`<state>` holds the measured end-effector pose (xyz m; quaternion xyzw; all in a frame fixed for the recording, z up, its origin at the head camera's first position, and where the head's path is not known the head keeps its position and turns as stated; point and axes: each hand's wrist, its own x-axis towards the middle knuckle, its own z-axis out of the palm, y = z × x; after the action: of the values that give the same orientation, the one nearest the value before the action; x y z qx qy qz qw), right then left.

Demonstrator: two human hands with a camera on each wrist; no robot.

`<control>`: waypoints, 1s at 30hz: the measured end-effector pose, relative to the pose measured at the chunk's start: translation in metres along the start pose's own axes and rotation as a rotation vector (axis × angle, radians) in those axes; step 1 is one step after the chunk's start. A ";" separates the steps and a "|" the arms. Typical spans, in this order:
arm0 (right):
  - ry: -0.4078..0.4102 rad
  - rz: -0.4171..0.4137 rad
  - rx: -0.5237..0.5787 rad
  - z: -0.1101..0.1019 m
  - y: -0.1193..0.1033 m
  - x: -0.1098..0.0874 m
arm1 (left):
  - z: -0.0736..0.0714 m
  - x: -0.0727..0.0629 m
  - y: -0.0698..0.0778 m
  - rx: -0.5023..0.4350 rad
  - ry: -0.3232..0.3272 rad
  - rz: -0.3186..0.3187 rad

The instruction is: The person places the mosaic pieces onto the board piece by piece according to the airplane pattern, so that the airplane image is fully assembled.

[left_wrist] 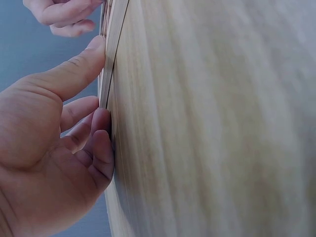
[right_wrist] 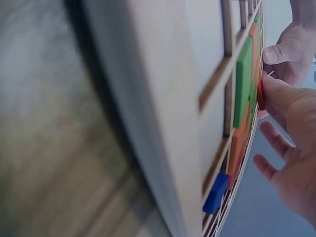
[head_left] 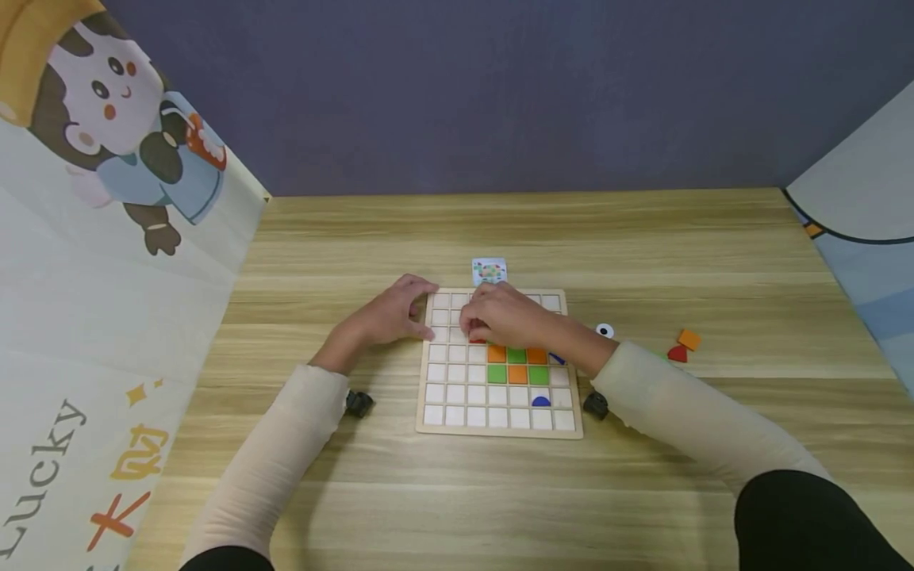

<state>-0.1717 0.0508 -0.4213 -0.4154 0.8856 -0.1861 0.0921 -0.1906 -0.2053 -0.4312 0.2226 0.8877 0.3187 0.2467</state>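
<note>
While the left hand (head_left: 389,311) rests at the board's far left corner, its thumb and forefinger spread wide against the rim, the right hand (head_left: 503,312) pinches a red piece (right_wrist: 261,94) in a narrow grip between thumb and fingertip. Pale, smooth wood frames the board (head_left: 500,433), and thin raised wooden strips divide it into white, square cells. Flat and evenly coloured, the red piece shows a slim edge; the fingers cover most of it, so its full outline cannot be told. It is at a cell left of the board's middle, in the third row from the far side, though whether it sits in the cell or just above it is unclear. Nearer rows hold solid, crisp-edged squares, green (head_left: 539,375) and orange (head_left: 517,374), alternating like a checkerboard, and a blue half-disc (head_left: 540,401) lies curved side away from the person. Streaky wood grain runs across the table (head_left: 500,507) beneath. Beyond the far rim lies a small printed card (head_left: 489,270); off to the right are a round white eye (head_left: 604,330) with a black centre, and a loose orange square (head_left: 689,339).
</note>
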 end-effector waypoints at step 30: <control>0.108 0.140 -0.046 -0.035 0.000 -0.060 | 0.004 -0.009 0.000 0.015 -0.027 0.028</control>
<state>-0.1447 0.1059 -0.3892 -0.3437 0.9203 -0.1808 0.0474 -0.1814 -0.2086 -0.4309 0.2412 0.8834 0.3128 0.2523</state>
